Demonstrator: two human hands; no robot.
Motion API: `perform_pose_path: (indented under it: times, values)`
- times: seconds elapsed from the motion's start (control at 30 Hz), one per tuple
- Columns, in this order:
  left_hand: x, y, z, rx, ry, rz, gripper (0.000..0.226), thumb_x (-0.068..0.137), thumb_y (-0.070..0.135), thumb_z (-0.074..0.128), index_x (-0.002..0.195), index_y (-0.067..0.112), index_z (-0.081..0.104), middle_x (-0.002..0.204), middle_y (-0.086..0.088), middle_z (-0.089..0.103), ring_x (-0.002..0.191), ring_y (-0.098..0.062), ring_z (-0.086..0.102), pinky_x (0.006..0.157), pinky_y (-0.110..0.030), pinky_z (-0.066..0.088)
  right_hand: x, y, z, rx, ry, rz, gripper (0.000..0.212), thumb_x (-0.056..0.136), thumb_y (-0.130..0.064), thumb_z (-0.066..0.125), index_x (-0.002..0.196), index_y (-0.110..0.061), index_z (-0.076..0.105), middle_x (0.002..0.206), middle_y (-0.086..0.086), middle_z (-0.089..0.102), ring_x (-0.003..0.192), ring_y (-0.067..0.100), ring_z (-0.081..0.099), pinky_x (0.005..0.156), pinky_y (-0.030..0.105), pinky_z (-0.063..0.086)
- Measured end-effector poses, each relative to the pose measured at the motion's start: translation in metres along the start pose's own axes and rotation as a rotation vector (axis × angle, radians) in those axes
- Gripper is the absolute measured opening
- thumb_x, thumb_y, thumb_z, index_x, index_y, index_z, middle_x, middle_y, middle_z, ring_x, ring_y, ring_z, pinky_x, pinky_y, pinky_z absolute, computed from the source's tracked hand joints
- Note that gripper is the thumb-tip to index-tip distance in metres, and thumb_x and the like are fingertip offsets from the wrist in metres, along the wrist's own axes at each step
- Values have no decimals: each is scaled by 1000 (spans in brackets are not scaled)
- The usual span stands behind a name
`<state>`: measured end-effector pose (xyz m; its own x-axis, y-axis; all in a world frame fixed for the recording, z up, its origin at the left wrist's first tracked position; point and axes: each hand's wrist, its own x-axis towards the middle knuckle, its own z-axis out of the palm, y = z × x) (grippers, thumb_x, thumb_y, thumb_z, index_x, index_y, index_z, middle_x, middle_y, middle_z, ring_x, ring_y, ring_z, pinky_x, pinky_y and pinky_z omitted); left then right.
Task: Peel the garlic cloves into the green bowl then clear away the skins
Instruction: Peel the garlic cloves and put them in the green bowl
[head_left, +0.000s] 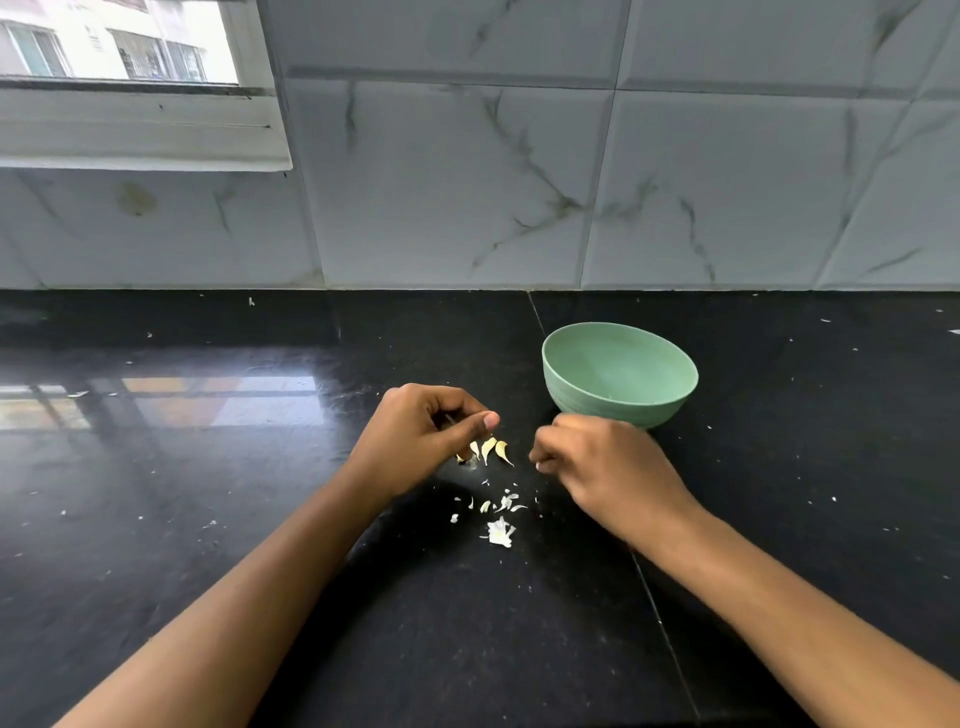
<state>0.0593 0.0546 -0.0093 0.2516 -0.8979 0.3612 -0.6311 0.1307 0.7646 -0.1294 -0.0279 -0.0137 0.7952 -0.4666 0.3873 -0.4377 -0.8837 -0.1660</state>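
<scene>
The green bowl (618, 371) stands on the black counter, and I can see nothing inside it. Several pale garlic cloves (491, 449) lie in a small cluster left of the bowl. My left hand (421, 436) hovers over them with curled fingers, its thumb pressed against something small that looks like a clove, mostly hidden. My right hand (602, 467) is just in front of the bowl, a little apart from the left. Its fingertips are bunched and seem to pinch a pale scrap of skin. Loose white skins (498, 519) lie scattered nearer to me.
The black stone counter (208, 519) is speckled with tiny skin flakes. A tiled wall (571, 182) runs along its back edge. A window (119, 47) sits at the upper left, and its light reflects on the counter's left side.
</scene>
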Motion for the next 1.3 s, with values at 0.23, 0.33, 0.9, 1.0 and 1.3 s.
perform_pose_path:
  times: [0.23, 0.33, 0.9, 1.0, 1.3]
  values:
    - [1, -4, 1, 17, -11, 8, 8, 83, 33, 71, 79, 27, 73, 64, 12, 70, 59, -9, 66, 62, -20, 50, 1, -9, 6, 8, 15, 88, 2, 86, -22, 64, 87, -24, 64, 83, -5, 64, 77, 15, 60, 62, 33, 46]
    - [-1, 1, 1, -151, 45, 31, 19, 76, 34, 74, 95, 31, 71, 79, 6, 73, 65, -7, 67, 62, -18, 51, 21, -14, -7, 717, 104, 375, 7, 81, -14, 72, 81, -20, 68, 68, -7, 64, 54, 0, 51, 52, 20, 43]
    - [-4, 6, 9, -299, 284, 166, 16, 72, 21, 76, 87, 18, 74, 83, 6, 75, 74, -10, 71, 65, -28, 57, 35, -35, -4, 1635, 48, 554, 16, 69, -20, 68, 83, -14, 62, 70, -1, 70, 58, 8, 62, 44, 18, 47]
    - [-4, 5, 10, -212, 332, 201, 14, 73, 22, 77, 86, 24, 74, 83, 11, 74, 70, -4, 69, 62, -17, 52, 33, -33, -5, 1527, 81, 530, 8, 79, -17, 67, 83, -12, 68, 75, 0, 71, 66, 7, 63, 50, 22, 52]
    - [-7, 3, 13, 3, 368, 245, 20, 76, 16, 77, 96, 17, 76, 82, 12, 73, 68, 5, 68, 64, -12, 52, 35, -29, -7, 1376, 163, 558, 5, 82, -9, 68, 80, -4, 69, 72, 6, 70, 57, 7, 64, 52, 21, 55]
